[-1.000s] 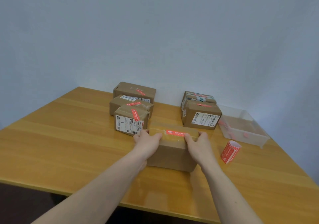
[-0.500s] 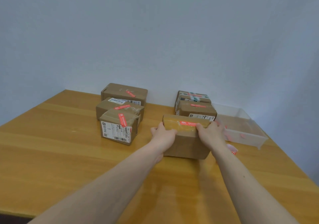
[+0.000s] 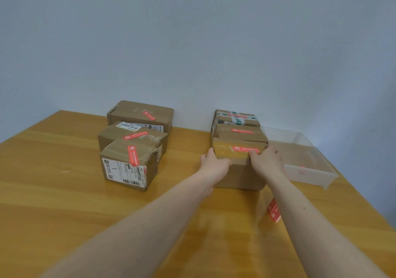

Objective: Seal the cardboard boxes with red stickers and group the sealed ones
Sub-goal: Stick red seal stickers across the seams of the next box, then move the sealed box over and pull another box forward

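A brown cardboard box (image 3: 240, 174) with a red sticker (image 3: 246, 149) on its taped top rests on the wooden table (image 3: 53, 192). My left hand (image 3: 214, 166) grips its left end and my right hand (image 3: 266, 162) grips its right end. It sits directly in front of two sealed boxes: a middle one (image 3: 240, 132) and a far one with green tape (image 3: 236, 118). At the left stand three more stickered boxes, near (image 3: 126, 166), middle (image 3: 132, 135) and far (image 3: 140, 114).
A clear plastic tray (image 3: 310, 166) with a few red sticker scraps lies right of the boxes. A roll of red stickers (image 3: 273, 210) stands by my right forearm. A pale wall rises just behind the table's far edge.
Both hands have carried the box away from me and to the right, from near the left group up against the right-hand row of sealed boxes. The sticker roll is now behind my right forearm.
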